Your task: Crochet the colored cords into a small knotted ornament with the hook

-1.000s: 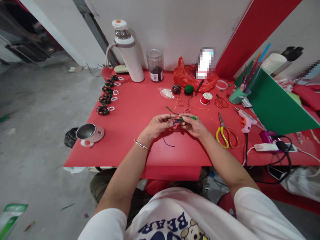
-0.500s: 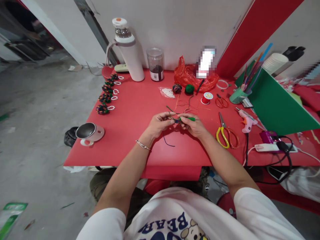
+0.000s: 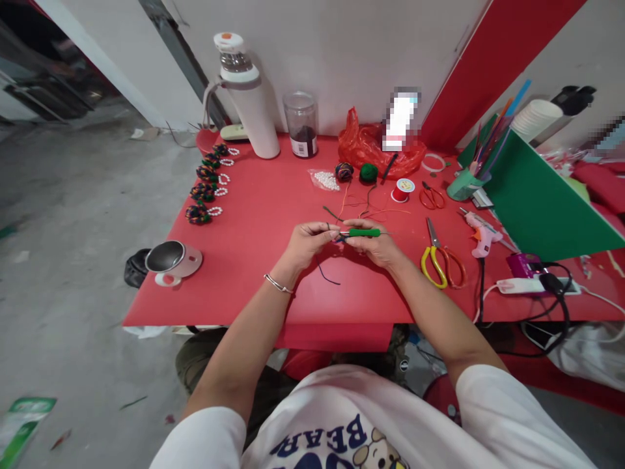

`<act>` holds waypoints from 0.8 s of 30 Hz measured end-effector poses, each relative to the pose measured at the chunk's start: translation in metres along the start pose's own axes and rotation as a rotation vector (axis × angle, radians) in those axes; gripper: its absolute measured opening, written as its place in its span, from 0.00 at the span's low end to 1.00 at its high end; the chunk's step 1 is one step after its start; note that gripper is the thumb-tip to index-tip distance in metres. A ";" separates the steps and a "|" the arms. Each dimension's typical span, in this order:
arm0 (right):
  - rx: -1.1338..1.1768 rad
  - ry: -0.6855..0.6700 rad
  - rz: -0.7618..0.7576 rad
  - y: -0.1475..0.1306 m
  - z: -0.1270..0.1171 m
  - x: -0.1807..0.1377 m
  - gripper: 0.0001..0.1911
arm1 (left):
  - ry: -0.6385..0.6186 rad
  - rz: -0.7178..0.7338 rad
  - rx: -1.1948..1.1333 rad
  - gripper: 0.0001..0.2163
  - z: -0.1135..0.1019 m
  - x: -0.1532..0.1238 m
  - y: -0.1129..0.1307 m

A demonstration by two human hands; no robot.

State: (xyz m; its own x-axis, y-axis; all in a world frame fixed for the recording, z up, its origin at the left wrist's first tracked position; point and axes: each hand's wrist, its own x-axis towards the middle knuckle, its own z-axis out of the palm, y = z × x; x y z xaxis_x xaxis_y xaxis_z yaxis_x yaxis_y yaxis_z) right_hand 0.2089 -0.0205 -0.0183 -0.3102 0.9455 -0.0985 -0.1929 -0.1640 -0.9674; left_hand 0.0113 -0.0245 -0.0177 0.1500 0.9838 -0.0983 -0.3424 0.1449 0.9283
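Both hands meet above the middle of the red table (image 3: pixel 234 260). My right hand (image 3: pixel 378 247) pinches a green-handled hook tool (image 3: pixel 364 232) that lies level, its metal tip pointing left. My left hand (image 3: pixel 307 242) is closed on a small knot of coloured cords (image 3: pixel 336 236) at the tool's tip. A dark blue cord end (image 3: pixel 326 277) hangs from the work onto the table. Red, green and orange cords (image 3: pixel 361 208) trail from the hands back toward two small yarn balls (image 3: pixel 356 172).
Yellow-handled scissors (image 3: pixel 437 260) and a pink glue gun (image 3: pixel 481 238) lie to the right, with a power strip (image 3: pixel 527 285). A white flask (image 3: pixel 247 98), a jar (image 3: pixel 303 124), a red bag (image 3: pixel 375 150), a thread spool (image 3: pixel 403 190) stand behind. Finished beaded pieces (image 3: pixel 208 185) and a steel cup (image 3: pixel 168 257) sit left.
The green tool has turned more level and shows more of its handle above my right fingers. Both hands stay together over the same spot.
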 end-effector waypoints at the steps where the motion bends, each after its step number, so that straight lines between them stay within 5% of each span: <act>1: -0.013 -0.006 -0.002 0.001 -0.001 0.000 0.26 | -0.001 -0.004 -0.002 0.15 0.000 0.000 0.000; 12: -0.016 -0.027 -0.072 -0.001 0.000 -0.002 0.18 | -0.018 -0.029 0.000 0.14 0.000 0.000 0.002; 24: -0.315 0.066 -0.176 -0.009 0.002 -0.008 0.20 | 0.006 -0.008 -0.059 0.14 0.003 -0.002 0.008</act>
State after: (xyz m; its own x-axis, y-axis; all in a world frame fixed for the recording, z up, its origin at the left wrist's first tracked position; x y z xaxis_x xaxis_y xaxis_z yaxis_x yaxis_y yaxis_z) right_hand 0.2115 -0.0271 -0.0085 -0.2351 0.9694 0.0712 0.0610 0.0878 -0.9943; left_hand 0.0112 -0.0257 -0.0086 0.1475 0.9831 -0.1082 -0.3957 0.1590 0.9045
